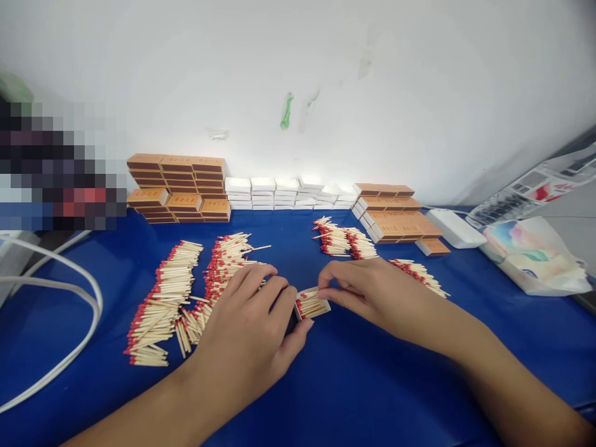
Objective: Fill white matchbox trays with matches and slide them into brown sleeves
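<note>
A small open matchbox tray (pixel 311 305) filled with red-tipped matches lies on the blue table (pixel 372 385). My left hand (pixel 251 329) curls around the tray's left end, fingers closed on it. From the right, my right hand (pixel 372 288) pinches the tray's far edge with thumb and fingertips. Rows of loose matches (pixel 162 301) lie just left of my left hand. More matches (pixel 344 241) lie beyond my right hand, and a small bunch of matches (pixel 419 273) lies right of it.
Orange matchbox sleeves are stacked at the back left (pixel 179 186) and back right (pixel 395 217), with white inner trays (pixel 284 192) between them against the wall. White cables (pixel 69 292) loop at the left. A white adapter (pixel 454 228) and a plastic-wrapped packet (pixel 535 254) lie at the right.
</note>
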`<move>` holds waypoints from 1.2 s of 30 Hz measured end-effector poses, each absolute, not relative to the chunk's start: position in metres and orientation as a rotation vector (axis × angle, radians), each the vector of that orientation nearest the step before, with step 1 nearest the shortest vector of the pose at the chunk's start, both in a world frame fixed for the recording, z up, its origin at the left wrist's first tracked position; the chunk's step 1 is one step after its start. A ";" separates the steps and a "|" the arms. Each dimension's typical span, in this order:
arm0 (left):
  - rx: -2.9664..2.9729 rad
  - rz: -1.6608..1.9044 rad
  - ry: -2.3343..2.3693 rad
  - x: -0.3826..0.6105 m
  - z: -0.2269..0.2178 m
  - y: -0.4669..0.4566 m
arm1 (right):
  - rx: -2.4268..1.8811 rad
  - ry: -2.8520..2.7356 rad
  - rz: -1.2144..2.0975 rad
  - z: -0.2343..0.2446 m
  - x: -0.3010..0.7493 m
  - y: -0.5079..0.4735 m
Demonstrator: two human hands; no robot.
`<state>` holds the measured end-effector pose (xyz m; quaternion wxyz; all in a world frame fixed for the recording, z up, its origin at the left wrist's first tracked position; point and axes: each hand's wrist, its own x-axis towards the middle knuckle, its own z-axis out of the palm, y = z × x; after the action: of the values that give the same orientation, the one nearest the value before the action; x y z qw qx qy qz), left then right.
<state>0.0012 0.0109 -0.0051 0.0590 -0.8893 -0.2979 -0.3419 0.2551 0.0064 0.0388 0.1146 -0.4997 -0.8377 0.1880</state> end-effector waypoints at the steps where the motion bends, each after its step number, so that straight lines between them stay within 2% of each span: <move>1: -2.697 -1.035 -0.903 0.001 -0.005 0.011 | -1.451 -2.470 0.556 0.038 0.253 0.005; 8: -2.720 -1.048 -0.893 0.001 -0.007 0.010 | -1.383 -2.461 0.529 0.035 0.253 0.009; 13: -2.737 -1.036 -0.907 0.001 -0.005 0.010 | -1.594 -2.313 0.185 0.034 0.275 0.024; 16: -2.733 -1.033 -0.901 0.001 -0.005 0.009 | -1.676 -2.285 0.096 0.034 0.288 0.033; 26: -2.701 -1.047 -0.890 0.001 -0.006 0.010 | -1.814 -2.359 0.249 0.029 0.289 0.041; 36: -2.716 -1.040 -0.888 0.000 -0.005 0.008 | -1.580 -2.335 0.243 0.024 0.292 0.044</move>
<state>0.0005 0.0082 -0.0046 0.0501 -0.8920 -0.2917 -0.3416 0.2918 0.0438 0.0244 0.1554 -0.5515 -0.8151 0.0850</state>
